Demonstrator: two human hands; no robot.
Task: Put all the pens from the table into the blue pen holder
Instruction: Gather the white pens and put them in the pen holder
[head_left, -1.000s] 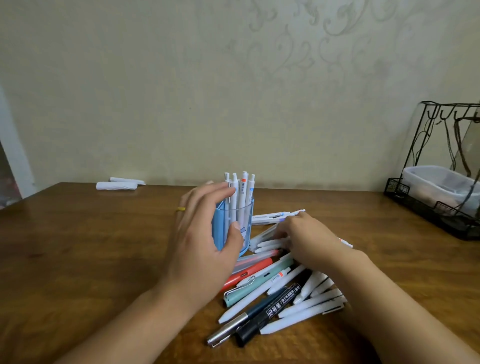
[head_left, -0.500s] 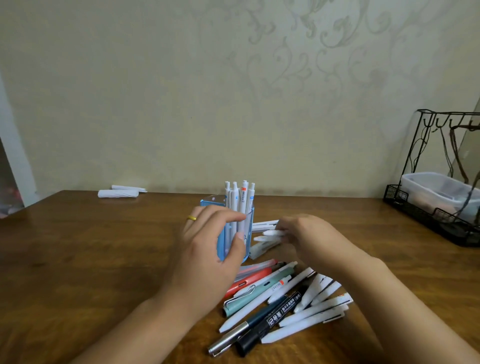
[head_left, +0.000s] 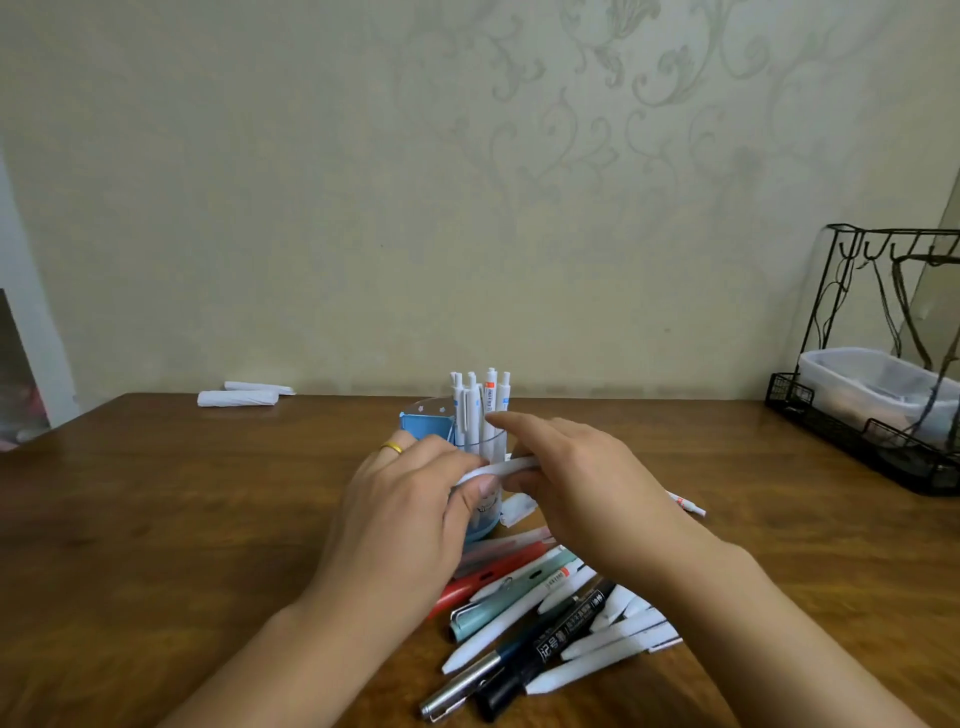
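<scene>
The blue pen holder (head_left: 423, 427) stands at the middle of the wooden table (head_left: 156, 519), with several white pens (head_left: 480, 405) upright in it. My left hand (head_left: 410, 519), with a gold ring, wraps around the holder's near side. My right hand (head_left: 576, 483) grips a white pen (head_left: 498, 469) that lies level in front of the holder, its left end touching my left thumb. A pile of pens (head_left: 540, 613) lies on the table below my hands: white ones, a red one, a teal one, a black marker and a silver-tipped one.
A black wire rack (head_left: 883, 452) with a clear plastic tub (head_left: 872, 384) stands at the right edge. Two rolled white papers (head_left: 239, 397) lie at the back left by the wall. One more white pen (head_left: 685, 503) peeks out behind my right wrist.
My right hand has lifted a white pen out of the pile and carried it up and left to the holder's front. My left hand stays on the holder.
</scene>
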